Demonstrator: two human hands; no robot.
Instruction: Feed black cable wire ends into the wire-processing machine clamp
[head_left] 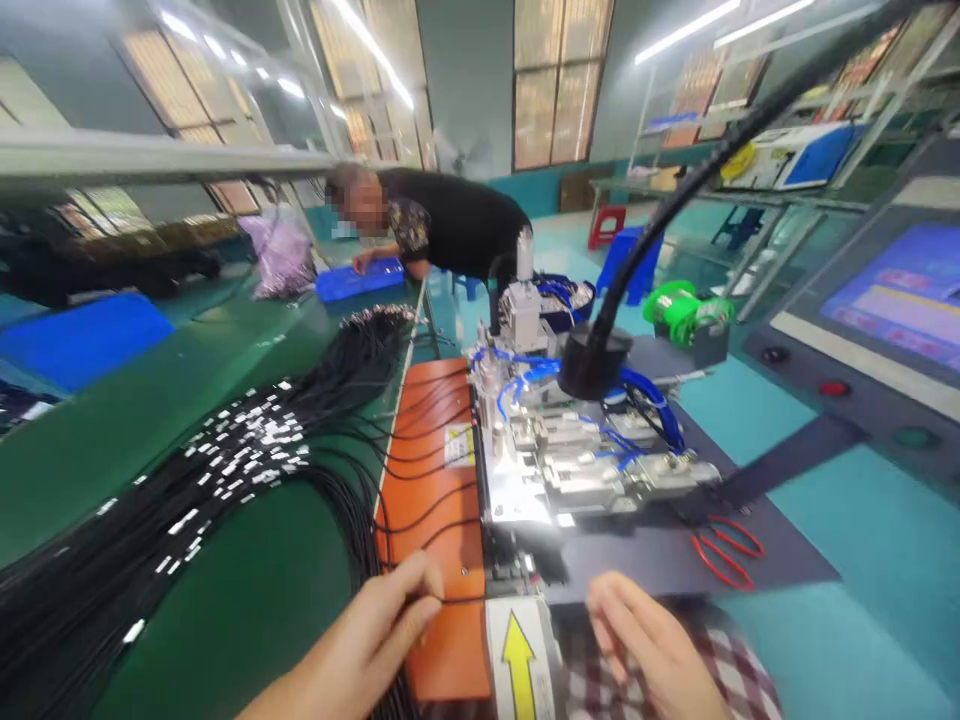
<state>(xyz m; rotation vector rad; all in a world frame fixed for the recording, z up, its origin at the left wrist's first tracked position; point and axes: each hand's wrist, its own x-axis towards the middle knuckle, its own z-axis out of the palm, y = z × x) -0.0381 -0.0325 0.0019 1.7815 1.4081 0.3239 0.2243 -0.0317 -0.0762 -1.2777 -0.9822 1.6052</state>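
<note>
My left hand [394, 625] pinches a thin black cable [466, 599] between thumb and forefinger, above the orange board [450, 660]. The cable runs right toward the front of a metal machine [525, 490] with blue air tubes. My right hand [645, 640] is curled at the machine's front right, apart from the left one. Its fingers are bent together, and anything small inside them is hidden. Other black cables [427, 522] lie across the board toward the machine. A white plate with a yellow arrow [517, 655] sits between my hands.
A large bundle of black cables with white tips [247, 440] lies on the green table [247, 585]. Red-handled scissors [726, 550] rest on the machine's dark base. A control screen [900, 300] stands right. Another person [457, 215] bends over a blue tray [360, 280] behind.
</note>
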